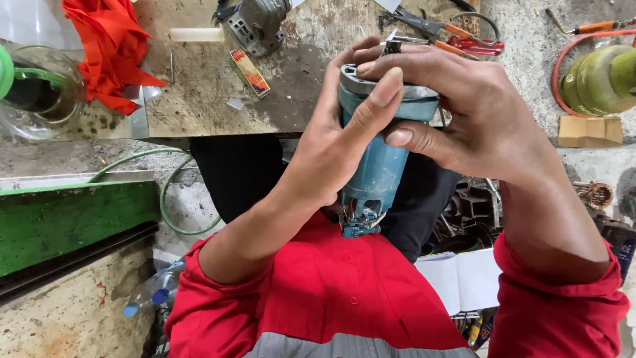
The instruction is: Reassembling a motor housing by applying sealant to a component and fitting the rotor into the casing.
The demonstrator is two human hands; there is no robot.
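Note:
Both my hands hold a teal power-tool housing [376,174] upright above my lap. The housing has a grey metal ring at its top and loose wires at its open lower end. My left hand [331,139] wraps the body from the left, with its thumb across the top front. My right hand [464,109] grips the upper end from the right, fingers curled over the ring. My sleeves and shirt are red.
A worn workbench [205,99] lies ahead with a red cloth [109,46], a glass jar [40,93], a grey motor part [255,23], a small box [250,71] and red-handled scissors [464,40]. A green gas cylinder [596,79] stands right. A green hose [169,199] and a plastic bottle [152,295] lie left.

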